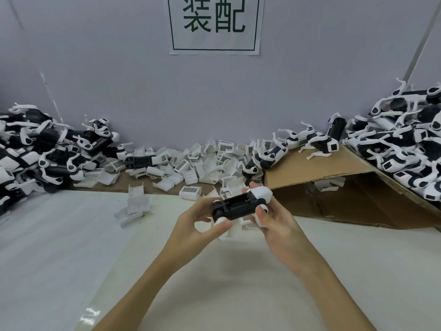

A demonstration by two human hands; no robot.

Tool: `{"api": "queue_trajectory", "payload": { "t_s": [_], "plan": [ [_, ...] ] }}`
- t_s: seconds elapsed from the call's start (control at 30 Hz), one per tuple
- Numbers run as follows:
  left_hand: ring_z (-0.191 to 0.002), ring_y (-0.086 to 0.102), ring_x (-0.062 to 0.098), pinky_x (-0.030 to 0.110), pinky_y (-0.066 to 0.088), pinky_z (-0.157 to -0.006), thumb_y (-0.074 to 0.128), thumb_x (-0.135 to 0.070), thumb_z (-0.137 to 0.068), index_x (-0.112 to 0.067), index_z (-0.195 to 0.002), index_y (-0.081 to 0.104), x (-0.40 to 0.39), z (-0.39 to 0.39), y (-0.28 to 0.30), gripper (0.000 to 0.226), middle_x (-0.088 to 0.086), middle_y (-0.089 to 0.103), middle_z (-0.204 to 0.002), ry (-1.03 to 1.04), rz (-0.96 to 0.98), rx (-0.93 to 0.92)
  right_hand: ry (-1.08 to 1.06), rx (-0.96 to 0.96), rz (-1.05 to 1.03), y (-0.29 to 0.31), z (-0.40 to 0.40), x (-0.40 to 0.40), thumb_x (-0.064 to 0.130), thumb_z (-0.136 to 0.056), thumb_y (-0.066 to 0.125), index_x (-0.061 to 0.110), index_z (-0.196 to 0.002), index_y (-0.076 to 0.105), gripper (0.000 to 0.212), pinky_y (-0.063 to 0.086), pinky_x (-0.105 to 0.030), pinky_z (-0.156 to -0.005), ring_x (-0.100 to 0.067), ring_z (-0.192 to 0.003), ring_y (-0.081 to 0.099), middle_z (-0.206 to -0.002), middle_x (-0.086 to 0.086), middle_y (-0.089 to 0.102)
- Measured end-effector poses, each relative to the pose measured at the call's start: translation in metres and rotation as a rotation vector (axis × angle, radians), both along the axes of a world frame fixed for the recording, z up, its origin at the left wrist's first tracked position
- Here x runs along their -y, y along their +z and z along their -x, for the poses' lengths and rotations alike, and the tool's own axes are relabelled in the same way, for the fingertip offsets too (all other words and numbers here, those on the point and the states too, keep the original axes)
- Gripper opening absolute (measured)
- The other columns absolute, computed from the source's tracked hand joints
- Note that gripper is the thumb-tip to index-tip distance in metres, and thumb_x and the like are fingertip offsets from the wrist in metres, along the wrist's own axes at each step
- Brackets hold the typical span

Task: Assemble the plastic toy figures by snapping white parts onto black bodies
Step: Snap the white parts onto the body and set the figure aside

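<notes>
A black toy body (238,206) with a white part (261,193) on its right end is held above the table in front of me. My left hand (202,223) grips the body's left end, thumb under a white leg piece. My right hand (276,223) grips the right end, fingers curled round the white part. Loose white shell parts (202,166) lie heaped along the back wall.
A pile of black-and-white figures (35,158) fills the left side, another pile (405,144) the right, on a flattened cardboard box (334,170). A few white parts (134,206) lie on the white sheet (59,247). A sign (214,22) hangs on the wall.
</notes>
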State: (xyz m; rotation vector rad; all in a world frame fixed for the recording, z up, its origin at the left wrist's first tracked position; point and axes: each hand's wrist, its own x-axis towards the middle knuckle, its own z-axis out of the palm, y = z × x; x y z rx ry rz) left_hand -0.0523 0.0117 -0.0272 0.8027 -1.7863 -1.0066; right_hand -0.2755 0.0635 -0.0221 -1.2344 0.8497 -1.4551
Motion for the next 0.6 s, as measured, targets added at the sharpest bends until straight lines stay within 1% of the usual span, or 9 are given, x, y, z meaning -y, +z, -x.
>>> {"api": "queue_trajectory", "payload": {
  "t_s": [0.07,0.13,0.23,0.33,0.4,0.47,0.5,0.53,0.6],
  "plan": [
    [-0.118,0.067,0.007,0.007,0.043,-0.096,0.087,-0.05,-0.081,-0.043,-0.13,0.064,0.004,-0.004,-0.004,0.055,-0.024,0.073,-0.122,0.041,0.099,0.065,0.002,-0.086,-0.012,0.0,0.003,0.001,0.04,-0.099,0.069,0.036,-0.155,0.047,0.06,0.027,-0.045,-0.122,-0.016,-0.148,0.044,-0.156,0.005,0.053],
    [-0.127,0.062,0.008,0.008,0.04,-0.101,0.09,-0.047,-0.085,-0.043,-0.14,0.057,0.009,-0.008,-0.006,0.065,-0.025,0.067,-0.135,0.065,0.225,0.148,-0.037,-0.139,-0.05,-0.002,0.002,0.002,0.056,-0.096,0.067,0.042,-0.155,0.045,0.064,0.035,-0.044,-0.119,-0.014,-0.144,0.049,-0.153,0.008,0.056],
    [-0.152,0.042,0.003,0.011,0.03,-0.119,0.077,-0.053,-0.089,-0.042,-0.157,0.041,0.016,-0.013,-0.007,0.078,-0.025,0.042,-0.164,0.043,0.517,0.339,-0.119,-0.096,-0.171,-0.002,-0.005,0.003,0.073,-0.092,0.057,0.029,-0.149,0.054,0.072,0.06,-0.039,-0.092,-0.03,-0.119,0.069,-0.133,-0.003,0.071],
    [-0.163,0.023,0.011,0.022,0.022,-0.129,0.073,-0.04,-0.096,-0.03,-0.164,0.036,0.021,-0.011,-0.009,0.078,-0.015,0.024,-0.176,-0.054,0.713,0.434,-0.203,-0.042,-0.314,-0.002,-0.01,0.003,0.068,-0.091,0.054,0.018,-0.127,0.07,0.063,0.061,-0.032,-0.06,-0.039,-0.09,0.076,-0.11,-0.013,0.078],
    [-0.164,0.021,0.013,0.025,0.025,-0.129,0.072,-0.039,-0.098,-0.03,-0.166,0.034,0.021,-0.008,-0.012,0.078,-0.011,0.019,-0.178,-0.037,0.748,0.444,-0.23,0.049,-0.334,-0.002,-0.01,0.003,0.056,-0.096,0.058,0.012,-0.119,0.075,0.052,0.061,-0.032,-0.06,-0.038,-0.087,0.075,-0.111,-0.017,0.077],
    [-0.162,0.025,0.01,0.018,0.03,-0.124,0.074,-0.046,-0.097,-0.033,-0.166,0.033,0.021,-0.007,-0.015,0.081,-0.011,0.016,-0.178,0.046,0.68,0.396,-0.231,0.177,-0.296,-0.003,-0.01,0.004,0.038,-0.102,0.061,0.005,-0.122,0.074,0.04,0.063,-0.036,-0.071,-0.033,-0.099,0.074,-0.123,-0.021,0.072],
    [-0.158,0.031,0.005,0.012,0.035,-0.118,0.076,-0.055,-0.094,-0.038,-0.165,0.03,0.018,-0.006,-0.015,0.087,-0.014,0.02,-0.175,0.084,0.557,0.332,-0.245,0.214,-0.274,-0.003,-0.011,0.004,0.03,-0.103,0.062,0.005,-0.125,0.072,0.035,0.063,-0.039,-0.077,-0.03,-0.107,0.072,-0.128,-0.021,0.068],
    [-0.148,0.042,0.001,0.012,0.042,-0.11,0.076,-0.066,-0.088,-0.042,-0.164,0.028,0.013,-0.003,-0.013,0.092,-0.017,0.03,-0.168,0.108,0.371,0.245,-0.273,0.224,-0.251,-0.004,-0.012,0.005,0.025,-0.102,0.065,0.007,-0.128,0.07,0.032,0.063,-0.042,-0.083,-0.027,-0.113,0.071,-0.13,-0.019,0.066],
    [-0.116,0.069,0.006,0.026,0.055,-0.101,0.067,-0.088,-0.075,-0.042,-0.158,0.035,0.005,0.004,-0.009,0.1,-0.009,0.06,-0.142,0.125,-0.065,0.034,-0.299,0.22,-0.213,-0.005,-0.019,0.006,0.02,-0.099,0.07,0.014,-0.131,0.067,0.033,0.063,-0.046,-0.089,-0.026,-0.115,0.072,-0.129,-0.015,0.068]
  ]
}}
